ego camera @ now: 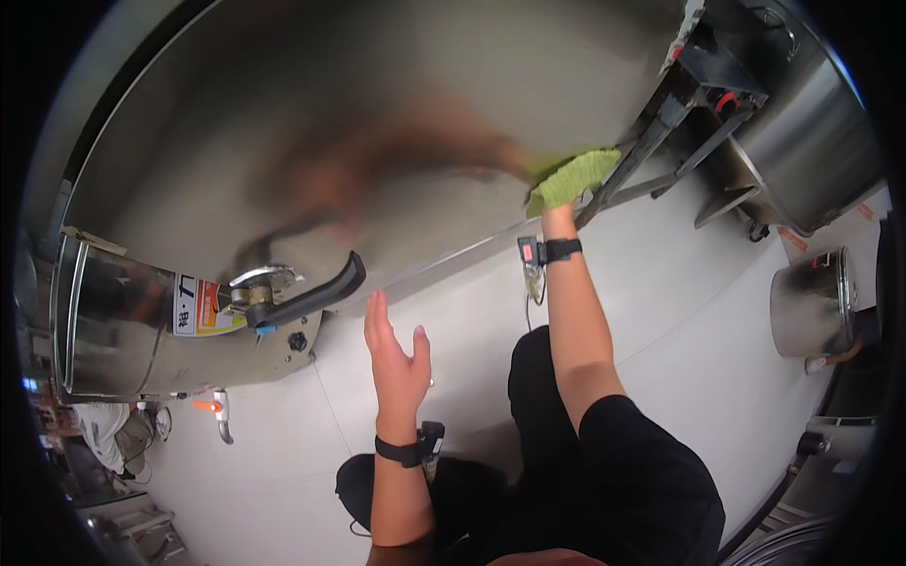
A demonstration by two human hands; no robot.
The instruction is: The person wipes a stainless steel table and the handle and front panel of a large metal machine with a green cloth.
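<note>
A folded green cloth (575, 178) lies against the lower right of a large brushed stainless steel panel (439, 212). My right hand (558, 212) holds it there; the cloth hides the fingers. Raised in front of the panel's lower edge, my left hand (395, 357) is empty, its thumb apart from the straight fingers. Just beyond its fingertips is the end of a black lever handle (311, 293), which is mounted on a round metal fitting (265, 279). The panel reflects my arms as a blurred shape. Each wrist wears a black strap with a small device.
Right of the cloth stands a metal frame leg (640, 152), with a large steel vessel (800, 134) on casters behind it. A steel pot (812, 304) sits farther right. At left, an orange-handled valve (212, 407) juts out below a steel housing (120, 318). Another person (117, 435) is at far left.
</note>
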